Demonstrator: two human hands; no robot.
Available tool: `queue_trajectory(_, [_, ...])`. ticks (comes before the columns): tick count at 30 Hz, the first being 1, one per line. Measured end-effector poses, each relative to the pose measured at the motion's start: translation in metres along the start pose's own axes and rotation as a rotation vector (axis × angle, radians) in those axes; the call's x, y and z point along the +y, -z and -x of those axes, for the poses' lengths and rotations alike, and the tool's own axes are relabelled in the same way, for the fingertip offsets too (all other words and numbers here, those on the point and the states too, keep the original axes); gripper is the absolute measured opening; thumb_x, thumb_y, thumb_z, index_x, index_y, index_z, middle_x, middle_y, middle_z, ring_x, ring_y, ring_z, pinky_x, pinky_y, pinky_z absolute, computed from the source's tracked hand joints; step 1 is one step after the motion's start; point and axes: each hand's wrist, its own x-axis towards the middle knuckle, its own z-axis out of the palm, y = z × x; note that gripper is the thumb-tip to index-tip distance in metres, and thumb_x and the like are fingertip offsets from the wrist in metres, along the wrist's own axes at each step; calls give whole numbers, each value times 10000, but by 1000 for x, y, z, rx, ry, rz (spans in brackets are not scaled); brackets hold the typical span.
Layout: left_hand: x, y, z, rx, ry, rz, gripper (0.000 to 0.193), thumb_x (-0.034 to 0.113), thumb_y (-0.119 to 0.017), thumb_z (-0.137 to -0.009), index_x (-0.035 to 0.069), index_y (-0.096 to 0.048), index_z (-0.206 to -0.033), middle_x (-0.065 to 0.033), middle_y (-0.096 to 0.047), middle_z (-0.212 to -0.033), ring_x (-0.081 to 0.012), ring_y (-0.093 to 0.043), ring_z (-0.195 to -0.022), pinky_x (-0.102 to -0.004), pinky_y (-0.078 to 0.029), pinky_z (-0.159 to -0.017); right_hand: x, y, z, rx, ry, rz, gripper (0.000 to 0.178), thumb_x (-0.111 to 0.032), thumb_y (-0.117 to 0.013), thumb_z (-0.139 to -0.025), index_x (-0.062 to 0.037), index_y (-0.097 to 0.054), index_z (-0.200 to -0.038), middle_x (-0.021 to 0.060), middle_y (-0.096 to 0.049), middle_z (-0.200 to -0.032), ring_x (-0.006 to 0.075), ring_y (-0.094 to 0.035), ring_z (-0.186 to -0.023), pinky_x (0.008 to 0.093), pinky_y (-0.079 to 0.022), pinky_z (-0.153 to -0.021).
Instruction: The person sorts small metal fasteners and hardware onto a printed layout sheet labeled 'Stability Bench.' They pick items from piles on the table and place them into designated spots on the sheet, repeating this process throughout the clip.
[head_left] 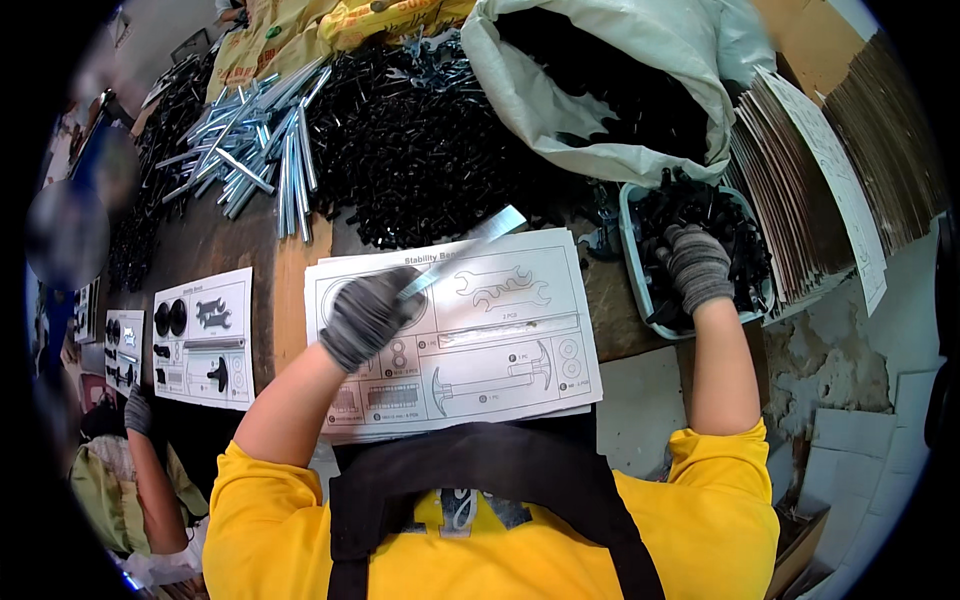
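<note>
My left hand point(372, 318), in a grey striped glove, is closed on a silver metal tube point(470, 250), blurred by motion, which slants up to the right over the printed sheet. The sheet point(545, 395), top of a stack in front of me, carries line drawings of wrenches, rods and small parts. At the right, my gloved right hand point(697, 268) reaches into a pale blue plastic bin point(640, 290) of black parts point(735, 230). Its fingers curl down among the parts, and whatever they grip is hidden.
Silver tubes point(245, 150) lie at the back left beside a big heap of black parts point(420, 150). An open white sack point(600, 155) of black pieces stands behind the bin. Cardboard stacks point(800, 190) flank it. At left, another person's gloved hand point(138, 410) is near printed sheets point(205, 390).
</note>
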Motion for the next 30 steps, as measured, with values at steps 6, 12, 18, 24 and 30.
queue_trajectory(6, [45, -33, 0, -325, -247, -237, 245, 314, -550, -795, 83, -566, -876, -100, -583, -701, -267, -591, -621, -397, -471, -547, 13, -1, -13, 28, 41, -24, 246, -285, -551, -806, -96, -591, -958, 125, -597, -934, 296, -564, -909, 408, -455, -792])
queue_trajectory(12, [21, -26, 9, -273, -244, 51, 249, 153, -618, -725, 51, -604, -952, -107, -585, -814, -268, -587, -759, -358, -493, -666, 8, 17, 41, 614, 296, -823, 103, -51, -629, -738, -49, -609, -840, 95, -609, -821, 242, -593, -812, 325, -476, -723])
queue_trajectory(18, [10, -27, 16, -253, -190, 159, 269, 71, -678, -678, 67, -630, -943, -89, -592, -829, -252, -582, -760, -333, -491, -687, -73, -20, 80, -261, 935, -1571, 124, 3, -593, -752, -56, -630, -854, 62, -611, -835, 200, -595, -805, 299, -482, -750])
queue_trajectory(24, [1, -15, 19, -217, -45, 289, 270, 53, -609, -765, 51, -586, -1034, -92, -571, -894, -209, -580, -798, -298, -482, -728, -89, -31, 85, -151, 1041, -723, 173, -42, -632, -703, -87, -636, -871, 53, -611, -865, 217, -588, -820, 300, -479, -772])
queue_trajectory(30, [-17, -22, 29, 3, 0, 241, 236, 85, -600, -770, 61, -599, -1005, -93, -581, -883, -232, -582, -817, -320, -487, -732, -107, -24, 122, 67, 652, -437, 273, -257, -655, -691, -69, -626, -887, 107, -600, -899, 260, -586, -825, 368, -471, -753])
